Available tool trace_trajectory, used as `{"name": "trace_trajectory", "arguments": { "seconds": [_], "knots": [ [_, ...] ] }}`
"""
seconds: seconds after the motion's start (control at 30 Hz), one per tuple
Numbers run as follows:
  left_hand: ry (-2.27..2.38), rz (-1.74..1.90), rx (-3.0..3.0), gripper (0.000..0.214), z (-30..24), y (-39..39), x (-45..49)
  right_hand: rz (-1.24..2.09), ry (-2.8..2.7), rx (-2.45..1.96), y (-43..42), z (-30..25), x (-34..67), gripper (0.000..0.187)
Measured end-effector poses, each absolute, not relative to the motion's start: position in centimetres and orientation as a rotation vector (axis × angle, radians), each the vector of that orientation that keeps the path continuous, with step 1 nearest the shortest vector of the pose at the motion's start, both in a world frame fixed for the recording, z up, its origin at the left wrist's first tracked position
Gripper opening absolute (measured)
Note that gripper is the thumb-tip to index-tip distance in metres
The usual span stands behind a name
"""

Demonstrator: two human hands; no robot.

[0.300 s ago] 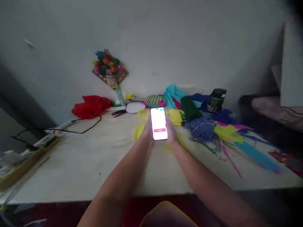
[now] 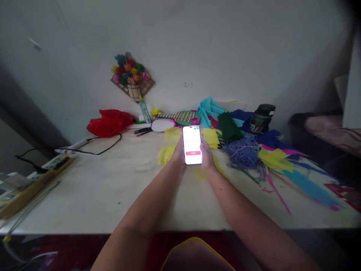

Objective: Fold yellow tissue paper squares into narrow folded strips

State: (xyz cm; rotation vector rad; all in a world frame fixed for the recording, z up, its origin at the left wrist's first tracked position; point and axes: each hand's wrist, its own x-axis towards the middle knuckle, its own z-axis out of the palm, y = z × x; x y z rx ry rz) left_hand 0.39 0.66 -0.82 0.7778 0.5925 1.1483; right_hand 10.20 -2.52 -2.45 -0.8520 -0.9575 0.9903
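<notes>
A smartphone [image 2: 192, 145] with a bright white screen and a red bar near its bottom stands upright between both my hands. My left hand [image 2: 178, 151] grips its left edge, and my right hand [image 2: 207, 154] grips the right edge with the thumb by the screen. Both arms stretch forward over the white table [image 2: 93, 192]. Behind and beside the phone lie pieces of yellow cloth [image 2: 210, 137], partly hidden by the hands. The screen's text is too small to read.
At right lie a tangle of blue-purple yarn [image 2: 244, 151], dark green cloth [image 2: 229, 127], a dark jar [image 2: 263, 118] and coloured strips. At left are red cloth [image 2: 109, 122], pens [image 2: 143, 131] and a power strip [image 2: 55, 162] with a black cable. A flower ornament [image 2: 131, 75] hangs on the wall.
The view has shifted slightly, so the table edge sits a little higher and the objects lie slightly further right. Both hands keep hold of the phone.
</notes>
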Motion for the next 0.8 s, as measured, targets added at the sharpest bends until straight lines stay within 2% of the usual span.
{"name": "trace_trajectory", "arguments": {
  "seconds": [0.17, 0.37, 0.67, 0.8],
  "knots": [
    [0.646, 1.176, 0.748, 0.060, -0.3, 0.6, 0.6, 0.958, -0.987, -0.905, -1.7, -2.8, 10.4, 0.056],
    [0.702, 1.106, 0.705, 0.059, 0.6, 0.6, 1.2, 0.901, -0.950, -0.931, -1.8, -2.3, 10.7, 0.049],
    [0.699, 1.155, 0.655, 0.048, 0.5, 2.9, 3.1, 0.994, -0.710, -1.126, 0.2, -0.4, 12.4, 0.020],
    [0.638, 1.186, 0.595, 0.042, 1.0, 3.6, 3.8, 0.971, -0.692, -1.139, 0.9, 0.4, 12.9, 0.013]
  ]
}}
